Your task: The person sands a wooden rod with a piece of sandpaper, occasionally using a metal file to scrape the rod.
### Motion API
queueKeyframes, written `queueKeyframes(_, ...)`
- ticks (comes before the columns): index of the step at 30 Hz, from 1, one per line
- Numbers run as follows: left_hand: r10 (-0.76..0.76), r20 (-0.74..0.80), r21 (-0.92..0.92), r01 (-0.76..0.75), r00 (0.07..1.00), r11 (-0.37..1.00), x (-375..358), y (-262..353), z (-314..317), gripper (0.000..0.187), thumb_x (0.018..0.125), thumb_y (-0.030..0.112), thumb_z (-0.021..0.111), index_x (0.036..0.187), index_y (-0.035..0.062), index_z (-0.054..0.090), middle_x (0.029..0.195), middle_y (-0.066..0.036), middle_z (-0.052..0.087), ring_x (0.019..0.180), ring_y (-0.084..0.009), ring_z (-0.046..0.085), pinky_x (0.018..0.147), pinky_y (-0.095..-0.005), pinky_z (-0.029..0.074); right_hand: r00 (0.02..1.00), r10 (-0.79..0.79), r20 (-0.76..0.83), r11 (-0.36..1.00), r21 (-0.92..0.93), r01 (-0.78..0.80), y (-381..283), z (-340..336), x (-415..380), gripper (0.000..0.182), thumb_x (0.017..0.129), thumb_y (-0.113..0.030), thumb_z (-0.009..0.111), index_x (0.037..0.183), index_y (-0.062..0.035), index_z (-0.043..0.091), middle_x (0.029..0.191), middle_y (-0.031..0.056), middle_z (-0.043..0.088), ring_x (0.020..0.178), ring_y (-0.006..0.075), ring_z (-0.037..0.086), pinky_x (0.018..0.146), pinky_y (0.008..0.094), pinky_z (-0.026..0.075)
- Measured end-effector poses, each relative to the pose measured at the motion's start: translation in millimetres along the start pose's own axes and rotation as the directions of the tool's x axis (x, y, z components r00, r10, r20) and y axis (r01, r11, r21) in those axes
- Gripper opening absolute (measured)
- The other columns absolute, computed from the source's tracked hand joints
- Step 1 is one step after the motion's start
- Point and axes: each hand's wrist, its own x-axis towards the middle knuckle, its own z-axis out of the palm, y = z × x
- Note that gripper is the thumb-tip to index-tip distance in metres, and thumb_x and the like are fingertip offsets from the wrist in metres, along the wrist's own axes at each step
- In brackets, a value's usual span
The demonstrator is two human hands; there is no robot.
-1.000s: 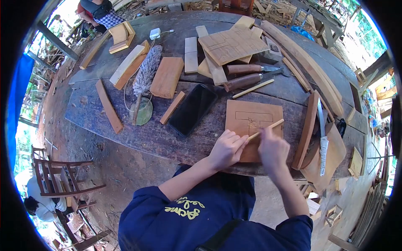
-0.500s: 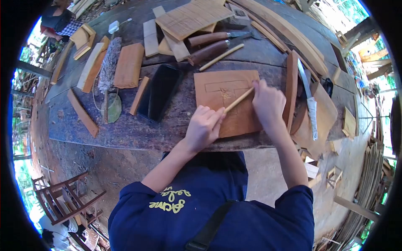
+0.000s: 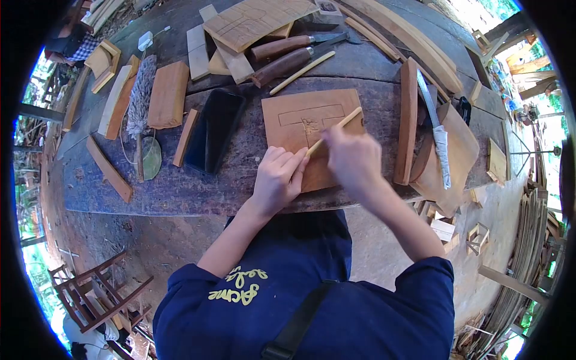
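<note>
A thin pale wooden stick (image 3: 350, 118) slants over a flat brown board (image 3: 282, 108) with pencilled lines and a small carved patch. My left hand (image 3: 277, 174) is closed on the stick's lower end, its fingers resting over the board. Around the stick's middle my right hand (image 3: 355, 157) is closed, slightly smeared by motion; whether its fingers also hold something small is hidden. The stick's upper end sticks out past the right hand. A second similar stick (image 3: 303, 73) lies just behind the board.
Left of the board lie a black phone (image 3: 217, 129), a wooden block (image 3: 168, 96) and a grey fluffy duster (image 3: 142, 96). Behind are wooden-handled tools (image 3: 282, 66) and a carved board (image 3: 258, 21). A knife with a wrapped handle (image 3: 442, 150) lies on the right. A person (image 3: 69, 45) is far left.
My right hand has slid down along the stick from its upper end to its middle, toward my left hand. The left hand keeps its hold. The whole view has shifted slightly.
</note>
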Motion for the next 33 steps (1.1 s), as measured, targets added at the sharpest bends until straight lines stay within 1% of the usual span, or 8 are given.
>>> queueKeyframes(5,0.007,0.017,0.014,-0.008,1.000,1.000,-0.3,-0.4,0.8,0.016,0.084,0.003,0.073,0.099,-0.0015,0.074,0.068,-0.010,0.060,0.065,-0.0261,0.054,0.063,-0.0366,0.045,0.976,0.193,-0.096,0.978,-0.065,-0.200,36.6,-2.5,28.3,0.018,0.097,-0.021,0.053,0.098,-0.0099,0.067,0.073,0.0148,0.071,0.065,0.0307,0.071,0.062,0.0432,0.056)
queueKeyframes(12,-0.011,0.001,-0.016,0.011,1.000,1.000,0.9,-3.2,1.5,0.017,0.083,0.004,0.074,0.100,-0.0016,0.073,0.069,-0.010,0.060,0.065,-0.0267,0.054,0.063,-0.0371,0.045,0.995,0.058,0.082,0.998,0.002,-0.059,1.0,-6.7,5.6,0.021,0.099,-0.025,0.052,0.096,-0.0110,0.067,0.069,0.0170,0.069,0.063,0.0336,0.071,0.061,0.0481,0.055)
queueKeyframes(16,-0.024,-0.028,-0.019,0.023,0.999,1.000,2.6,1.6,-2.6,0.019,0.082,0.002,0.075,0.101,-0.0009,0.074,0.069,-0.010,0.060,0.065,-0.0274,0.054,0.064,-0.0372,0.045,0.959,0.202,-0.198,0.970,-0.092,-0.224,42.0,1.2,32.6,0.028,0.102,-0.027,0.050,0.092,-0.0064,0.065,0.066,0.0162,0.067,0.060,0.0355,0.069,0.055,0.0471,0.054)
queueKeyframes(21,-0.024,-0.056,-0.008,0.024,0.998,1.000,0.1,-5.8,-5.8,0.027,0.079,0.005,0.077,0.106,0.0024,0.074,0.073,-0.009,0.060,0.069,-0.0272,0.055,0.066,-0.0377,0.047,0.999,0.035,-0.028,0.999,0.012,-0.034,-11.2,-4.2,1.6,0.026,0.101,-0.031,0.053,0.094,-0.0107,0.066,0.066,0.0158,0.067,0.060,0.0357,0.069,0.054,0.0478,0.053)
queueKeyframes(26,0.019,-0.072,-0.028,-0.021,0.997,0.999,-2.8,-6.8,-1.1,0.028,0.080,0.007,0.077,0.108,0.0027,0.074,0.073,-0.008,0.058,0.071,-0.0258,0.055,0.069,-0.0363,0.047,0.943,0.284,-0.176,0.951,-0.074,-0.300,30.4,4.1,23.6,0.016,0.098,-0.025,0.056,0.097,-0.0142,0.067,0.066,0.0161,0.067,0.060,0.0362,0.069,0.055,0.0489,0.053)
queueKeyframes(29,0.002,-0.055,-0.022,-0.003,0.998,1.000,-5.0,-7.6,-3.3,0.029,0.080,0.006,0.077,0.109,0.0029,0.074,0.074,-0.007,0.057,0.071,-0.0248,0.054,0.069,-0.0361,0.047,0.988,0.154,-0.028,0.984,-0.087,-0.156,-7.4,-1.1,0.1,0.018,0.099,-0.029,0.056,0.097,-0.0147,0.067,0.063,0.0169,0.066,0.059,0.0370,0.068,0.056,0.0486,0.053)
queueKeyframes(30,-0.003,-0.045,-0.031,0.001,0.999,1.000,-4.5,-8.3,-1.5,0.030,0.080,0.006,0.077,0.109,0.0029,0.074,0.074,-0.007,0.057,0.071,-0.0246,0.054,0.069,-0.0360,0.047,0.991,0.062,-0.121,0.996,0.065,-0.054,-10.7,5.4,-7.4,0.020,0.099,-0.032,0.056,0.096,-0.0150,0.067,0.062,0.0176,0.065,0.059,0.0375,0.068,0.056,0.0494,0.052)
queueKeyframes(33,-0.026,-0.038,-0.036,0.025,0.999,0.999,-2.5,-7.2,-0.6,0.030,0.080,0.006,0.077,0.109,0.0030,0.074,0.074,-0.007,0.058,0.070,-0.0243,0.053,0.069,-0.0361,0.046,0.974,0.181,-0.135,0.982,-0.028,-0.186,15.8,3.1,13.1,0.025,0.100,-0.034,0.055,0.093,-0.0133,0.067,0.063,0.0179,0.065,0.060,0.0369,0.068,0.055,0.0498,0.052)
